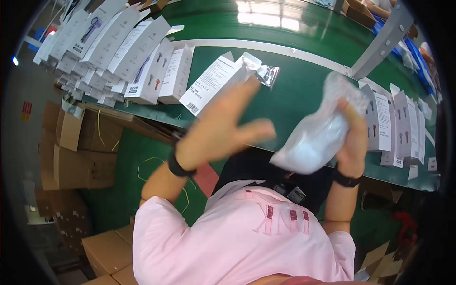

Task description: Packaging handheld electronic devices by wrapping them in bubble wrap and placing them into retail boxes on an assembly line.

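Observation:
My right hand [352, 140] grips a clear plastic bag [316, 135] with a pale bluish-white object inside, raised above the table's front edge. The object's kind is not clear through the wrap. My left hand [221, 126] is in the air, somewhat blurred, its thumb and fingers apart and nothing in it. Just beyond that hand lies a white printed carton [209, 85] with its end flaps raised. By the carton's open end sits a shiny silver packet [269, 76], partly hidden.
Many white cartons [137, 52] lean in a stack at the table's left. More open white cartons [380, 118] stand at the right, near a grey metal post [384, 40]. Brown cardboard boxes [80, 166] are piled on the floor at left. Another person's arm shows at the far right.

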### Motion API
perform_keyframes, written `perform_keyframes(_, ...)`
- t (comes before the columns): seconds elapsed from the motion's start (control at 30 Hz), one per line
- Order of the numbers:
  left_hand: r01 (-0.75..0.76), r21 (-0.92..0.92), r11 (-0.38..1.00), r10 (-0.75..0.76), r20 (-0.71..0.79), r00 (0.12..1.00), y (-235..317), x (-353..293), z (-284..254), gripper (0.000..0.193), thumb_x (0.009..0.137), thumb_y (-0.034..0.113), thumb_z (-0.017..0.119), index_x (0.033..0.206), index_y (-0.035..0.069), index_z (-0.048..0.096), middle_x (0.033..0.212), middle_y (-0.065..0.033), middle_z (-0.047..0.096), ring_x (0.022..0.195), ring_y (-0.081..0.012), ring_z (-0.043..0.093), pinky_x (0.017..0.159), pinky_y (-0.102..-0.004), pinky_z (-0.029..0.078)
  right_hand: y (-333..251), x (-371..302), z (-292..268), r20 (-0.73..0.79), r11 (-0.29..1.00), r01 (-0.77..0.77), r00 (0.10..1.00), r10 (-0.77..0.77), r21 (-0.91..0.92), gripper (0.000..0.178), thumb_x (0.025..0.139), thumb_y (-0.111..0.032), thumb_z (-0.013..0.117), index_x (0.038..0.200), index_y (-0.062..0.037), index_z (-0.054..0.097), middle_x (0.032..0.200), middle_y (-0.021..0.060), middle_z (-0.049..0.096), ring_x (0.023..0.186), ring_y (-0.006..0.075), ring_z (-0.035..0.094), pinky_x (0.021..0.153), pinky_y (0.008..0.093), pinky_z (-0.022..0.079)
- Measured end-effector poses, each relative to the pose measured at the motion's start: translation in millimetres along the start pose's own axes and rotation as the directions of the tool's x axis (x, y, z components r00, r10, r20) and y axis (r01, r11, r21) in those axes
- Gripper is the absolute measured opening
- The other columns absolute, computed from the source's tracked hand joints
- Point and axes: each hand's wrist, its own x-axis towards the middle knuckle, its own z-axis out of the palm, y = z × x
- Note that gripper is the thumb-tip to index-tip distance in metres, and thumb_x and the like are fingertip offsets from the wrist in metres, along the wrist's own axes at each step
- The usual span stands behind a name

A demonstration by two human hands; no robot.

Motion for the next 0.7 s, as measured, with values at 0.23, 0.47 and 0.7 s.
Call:
perform_keyframes(0.23, 0.612, 0.39, 0.688, -0.641, -0.068, 0.765, -112, 112, -28, 0.05, 0.082, 0.041, 0.058, 0.082, -0.008, 0.069, 0.093, -0.0315, 0.066, 0.092, -0.0431, 0.066, 0.08, -0.045, 0.051, -10, 63, -27, 0.061, 0.954, -0.058, 0.997, 0.041, 0.295, 0.034, 0.088, -0.011, 0.068, 0.117, 0.0003, 0.058, 0.113, 0.0092, 0.062, 0.107, 0.0225, 0.059, 0.099, 0.0379, 0.046)
perform_keyframes(0.47, 0.301, 0.442, 0.845, -0.226, -0.214, 0.95, -124, 42, -74, 0.033, 0.091, 0.014, 0.042, 0.092, -0.006, 0.069, 0.096, -0.0317, 0.065, 0.082, -0.0407, 0.066, 0.069, -0.0435, 0.05, -45, 59, -25, -0.013, 0.928, 0.106, 0.994, -0.108, 0.358, 0.043, 0.09, -0.015, 0.065, 0.126, 0.0039, 0.051, 0.124, 0.0143, 0.058, 0.115, 0.0278, 0.055, 0.105, 0.0422, 0.042)
perform_keyframes(0.7, -0.169, -0.203, 0.965, 0.073, -0.41, 0.909, 32, 55, -6, 0.043, 0.102, 0.026, 0.042, 0.129, -0.006, 0.053, 0.107, -0.0187, 0.058, 0.095, -0.0272, 0.056, 0.088, -0.0323, 0.043, -130, 50, -16, 0.662, 0.807, 0.042, 0.548, -0.512, 0.589, 0.032, 0.097, -0.015, 0.051, 0.121, 0.0063, 0.054, 0.129, 0.019, 0.057, 0.121, 0.0288, 0.052, 0.111, 0.0427, 0.036)
